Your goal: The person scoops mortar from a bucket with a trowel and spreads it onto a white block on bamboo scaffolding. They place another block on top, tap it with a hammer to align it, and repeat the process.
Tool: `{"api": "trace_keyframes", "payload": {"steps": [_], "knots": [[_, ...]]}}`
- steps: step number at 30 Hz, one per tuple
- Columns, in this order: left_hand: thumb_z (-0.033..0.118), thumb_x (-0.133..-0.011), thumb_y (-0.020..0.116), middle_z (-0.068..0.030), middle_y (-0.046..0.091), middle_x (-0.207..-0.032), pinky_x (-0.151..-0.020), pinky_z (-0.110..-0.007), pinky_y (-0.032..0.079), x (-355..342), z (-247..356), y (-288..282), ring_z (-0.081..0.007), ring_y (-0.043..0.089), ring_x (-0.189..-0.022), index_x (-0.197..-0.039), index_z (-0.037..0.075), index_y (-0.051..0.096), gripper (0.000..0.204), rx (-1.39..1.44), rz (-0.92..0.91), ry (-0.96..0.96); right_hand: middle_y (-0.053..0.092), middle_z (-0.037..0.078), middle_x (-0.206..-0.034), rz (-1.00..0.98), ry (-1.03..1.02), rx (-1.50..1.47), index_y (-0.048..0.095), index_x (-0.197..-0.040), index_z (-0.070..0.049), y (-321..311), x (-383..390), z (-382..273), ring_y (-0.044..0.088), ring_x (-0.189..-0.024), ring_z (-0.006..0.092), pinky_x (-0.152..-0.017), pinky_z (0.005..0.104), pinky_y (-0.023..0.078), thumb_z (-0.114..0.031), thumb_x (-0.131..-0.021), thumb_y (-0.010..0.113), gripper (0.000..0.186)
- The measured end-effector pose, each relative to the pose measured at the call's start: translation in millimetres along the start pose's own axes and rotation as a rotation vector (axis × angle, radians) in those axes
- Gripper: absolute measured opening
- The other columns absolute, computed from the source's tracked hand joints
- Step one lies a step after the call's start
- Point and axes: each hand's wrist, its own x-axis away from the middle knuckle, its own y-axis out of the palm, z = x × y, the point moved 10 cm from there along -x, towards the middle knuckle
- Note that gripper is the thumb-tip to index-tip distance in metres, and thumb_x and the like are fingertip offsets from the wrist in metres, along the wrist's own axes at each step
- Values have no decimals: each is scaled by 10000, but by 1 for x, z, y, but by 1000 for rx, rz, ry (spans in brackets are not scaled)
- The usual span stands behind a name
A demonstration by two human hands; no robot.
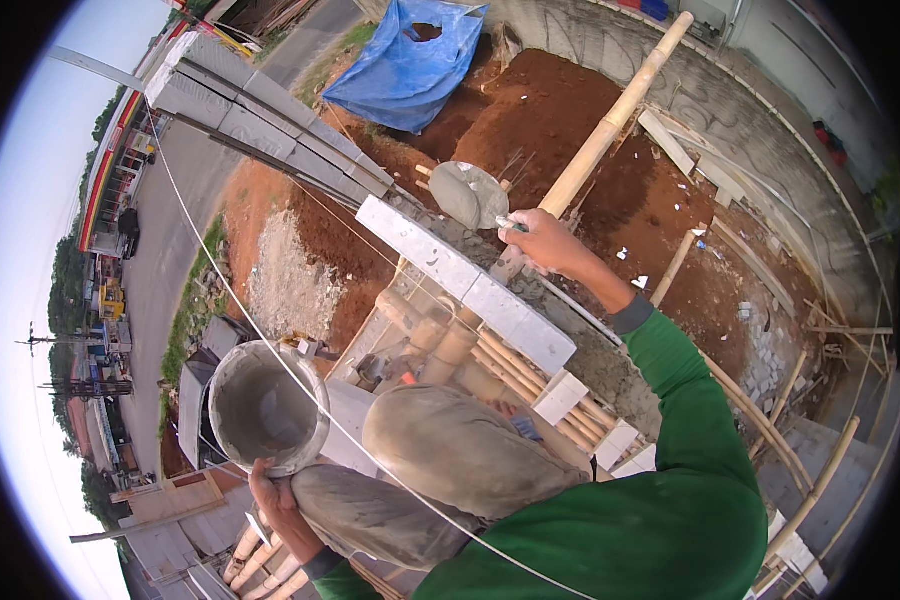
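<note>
My right hand (543, 243) is closed around the short handle of a trowel (467, 196), held out over the wall. Its roundish blade is coated with wet grey mortar. Below and left of that hand, pale blocks (460, 280) lie in a row along the wall top. My left hand (273, 490) grips the lower side of a grey mortar-stained bucket (268, 405), tilted so its mouth shows. Its inside is smeared grey, with little visible at the bottom.
A thin string (270, 340) runs slantwise past the bucket and my knees. Bamboo poles (620, 115) stand and lie around, some beneath me as scaffolding. A higher stack of blocks (260, 120) rises at upper left. Beyond are red soil (560, 110), a blue tarp (410, 65) and a road.
</note>
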Motion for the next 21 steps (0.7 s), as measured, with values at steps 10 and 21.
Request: {"api": "trace_keyframes", "payload": {"steps": [10,21], "knots": [[29,-933,626,-141,676,-1088,-1074,-613,528,10,1,23,-348,669,-1072,-1144,12,600,214,22,-104,5,754,329,-969,123,-37,379,717,-1061,111,54,-116,145,744,-954,484,-851,548,568,-309,-995,693,426],[-12,-884,643,-158,675,-1177,-1151,-652,475,-2,3,3,-382,631,-1199,-1199,-17,590,320,-14,-97,-4,682,308,-1029,168,-54,653,598,-1192,31,-3,72,169,670,-960,490,-819,541,512,-306,-1032,660,379]]}}
